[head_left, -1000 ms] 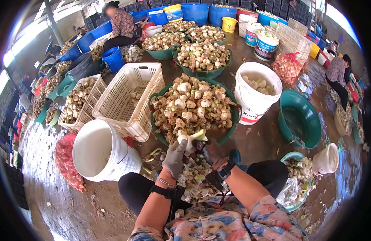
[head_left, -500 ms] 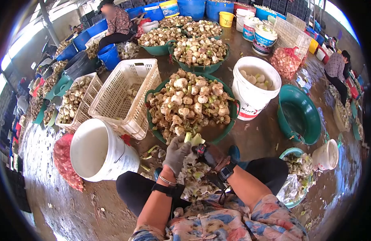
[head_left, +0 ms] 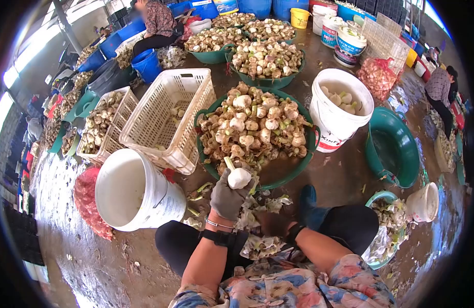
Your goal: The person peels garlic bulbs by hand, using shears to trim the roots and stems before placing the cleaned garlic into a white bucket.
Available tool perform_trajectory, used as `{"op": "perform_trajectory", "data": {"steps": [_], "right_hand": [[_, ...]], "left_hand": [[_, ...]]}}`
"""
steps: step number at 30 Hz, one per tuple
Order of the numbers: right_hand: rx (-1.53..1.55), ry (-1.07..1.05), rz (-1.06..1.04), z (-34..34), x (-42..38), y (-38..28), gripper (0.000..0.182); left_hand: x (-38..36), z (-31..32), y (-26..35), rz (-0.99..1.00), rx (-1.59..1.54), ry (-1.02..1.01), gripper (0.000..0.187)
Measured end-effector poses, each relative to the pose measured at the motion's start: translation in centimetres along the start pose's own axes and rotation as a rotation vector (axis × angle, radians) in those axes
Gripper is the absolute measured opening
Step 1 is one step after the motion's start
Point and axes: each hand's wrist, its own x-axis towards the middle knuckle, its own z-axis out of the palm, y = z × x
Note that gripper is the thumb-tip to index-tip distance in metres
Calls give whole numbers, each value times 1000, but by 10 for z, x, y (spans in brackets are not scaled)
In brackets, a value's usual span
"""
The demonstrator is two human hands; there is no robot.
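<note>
My left hand [head_left: 227,200], in a grey glove, is closed around a white garlic bulb [head_left: 239,178] whose short pale stalk points up and left. The bulb's outer skin looks stripped and clean. Just beyond it stands a green tub [head_left: 284,181] heaped with unpeeled, brownish garlic bulbs [head_left: 249,126]. My right hand [head_left: 274,224], in a dark glove, is lower and to the right, over loose garlic skins [head_left: 261,247] between my legs. Motion smears its fingers, and whatever they may hold cannot be made out.
A white bucket [head_left: 113,192] and a cream plastic crate [head_left: 144,141] stand on the left. To the right are a white bucket with peeled bulbs [head_left: 319,110], a green tub [head_left: 373,154] and a basin of skins [head_left: 373,264]. Co-workers [head_left: 157,23] sit farther back.
My hands were together at the bulb's stalk. Now they are apart: the left has raised the white bulb into view, and the right has dropped toward the skins. The view has shifted slightly.
</note>
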Motion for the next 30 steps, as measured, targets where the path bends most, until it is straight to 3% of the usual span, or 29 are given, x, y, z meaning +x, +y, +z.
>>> {"op": "perform_trajectory", "data": {"steps": [1, 2, 4, 5, 7, 9, 10, 11, 14, 16, 17, 18, 19, 20, 21, 22, 23, 25, 26, 27, 28, 29, 30], "right_hand": [[83, 86, -24, -12, 6, 4, 39], [131, 181, -94, -66, -2, -37, 46], [205, 580, 65, -67, 14, -13, 50], [205, 578, 75, -80, 16, -22, 50], [142, 732, -126, -105, 21, -39, 60], [141, 671, -145, -107, 24, -38, 55], [-23, 622, -83, -105, 25, -40, 51], [-186, 571, -25, -102, 26, -42, 48], [-197, 522, -60, -90, 23, -46, 49], [-133, 411, -154, -69, 19, -49, 48], [-75, 304, -248, -66, 18, -51, 48], [-57, 152, -230, -67, 12, -51, 39], [-58, 152, -231, -69, 13, -46, 39], [130, 235, -159, -69, 13, -38, 35], [318, 317, -86, -71, 13, -33, 32], [267, 551, -231, -89, 11, -46, 36], [263, 558, -230, -87, 13, -41, 36], [192, 541, -1, -86, 20, -32, 30], [236, 643, -65, -85, 21, -43, 21], [235, 649, -66, -81, 21, -42, 21], [181, 452, -107, -73, 20, -39, 18], [126, 251, -147, -66, 19, -37, 14], [-3, 193, -136, -61, 20, -36, 17]], "left_hand": [[3, -1, 0, -122, -297, 3, 34], [7, -9, -3, -128, -368, -44, 36], [12, -15, -11, -153, -307, 40, 35], [14, -12, -12, -170, -242, 116, 35], [16, -13, -17, -196, -210, 141, 32], [14, -22, -23, 50, 549, -50, 26], [20, -22, -19, -205, 99, 54, 25], [21, -26, -20, -207, 99, 60, 25], [21, -33, -22, -160, 162, 59, 29], [18, -34, -22, 11, 555, -45, 35], [19, -35, -23, 9, 556, -46, 35], [21, -36, -23, -67, 306, -26, 36], [22, -29, -19, -140, 55, -6, 37], [19, -22, -16, -139, 57, -6, 37], [13, -14, -15, -5, 439, -53, 37], [9, -6, -13, 136, 819, -103, 38], [9, -6, -15, 137, 819, -111, 38], [12, -8, -21, 101, 663, -54, 40], [16, -10, -19, 105, 663, -61, 40], [21, -15, -11, -73, 295, 22, 38], [25, -18, -3, -248, -76, 107, 39], [37, -7, 11, -211, -24, 349, 33], [41, -26, 24, 50, 49, -14, 35]]}}
